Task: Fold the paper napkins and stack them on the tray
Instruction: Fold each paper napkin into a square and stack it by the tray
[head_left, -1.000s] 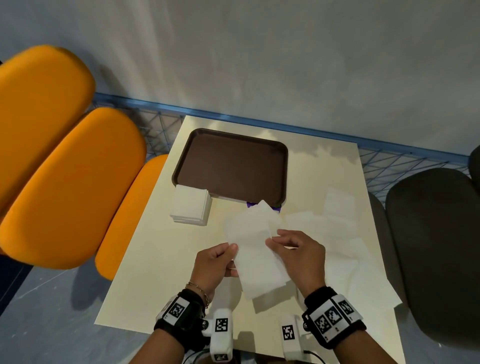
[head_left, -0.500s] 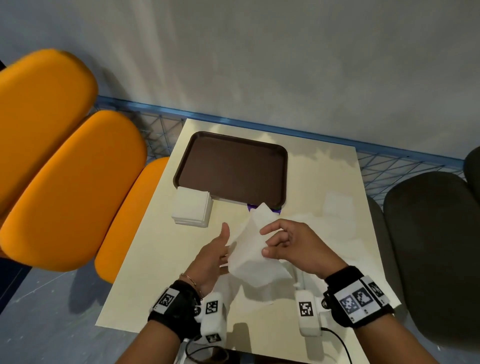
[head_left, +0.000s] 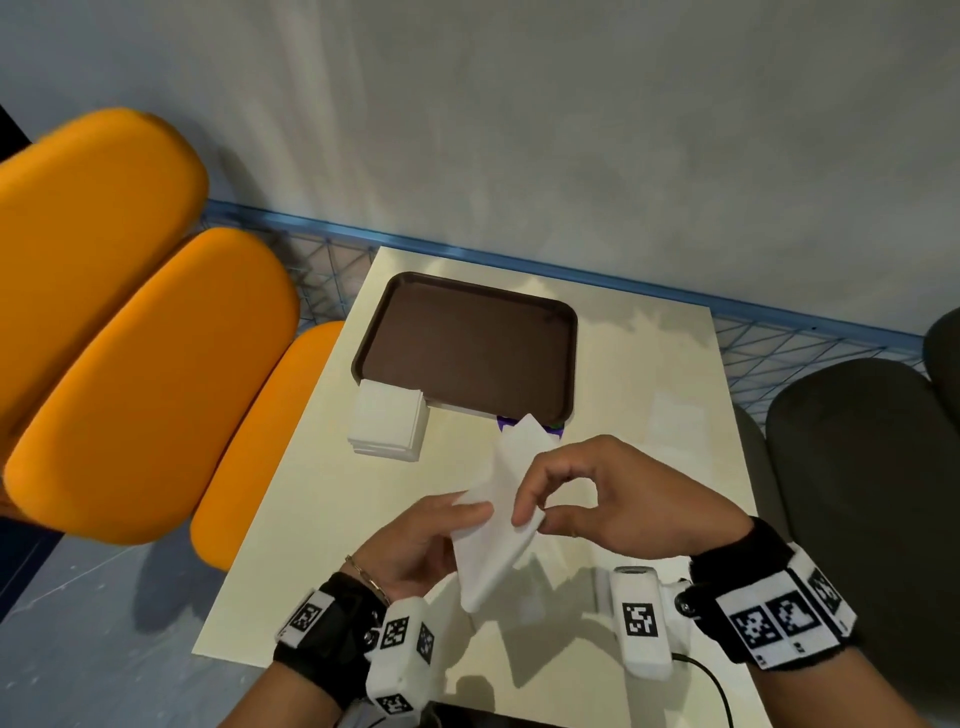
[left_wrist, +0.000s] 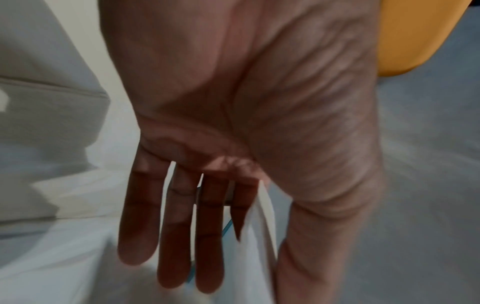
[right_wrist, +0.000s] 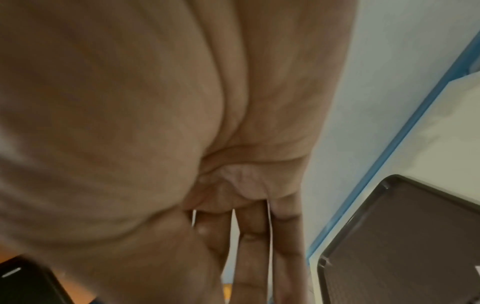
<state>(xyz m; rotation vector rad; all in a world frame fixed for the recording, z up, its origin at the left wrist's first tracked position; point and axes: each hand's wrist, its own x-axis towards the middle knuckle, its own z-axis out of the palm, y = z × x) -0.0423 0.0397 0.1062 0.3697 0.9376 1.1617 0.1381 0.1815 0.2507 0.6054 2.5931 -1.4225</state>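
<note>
Napkin in hand: a white paper napkin is held up over the surface, low in the centre of the head frame, tilted, its upper tip reaching toward the tray's near edge.
Left hand: its grip has the napkin's left edge between thumb and fingers; in the left wrist view the fingers run nearly straight, with the white sheet caught against the thumb.
Right hand: forefinger and thumb are curled into a ring, the grip pinching the napkin's right edge. The right wrist view is blurred and shows mostly palm.
Tray: brown, in the centre of the head frame, beyond the hands.
Folded stack: white napkins piled on the surface, touching the tray's lower-left corner, not on it.
Loose napkins: pale sheets on the surface, right of the hands, hard to tell apart.
Seats: orange cushions at the left of the frame, a dark chair at the right.
</note>
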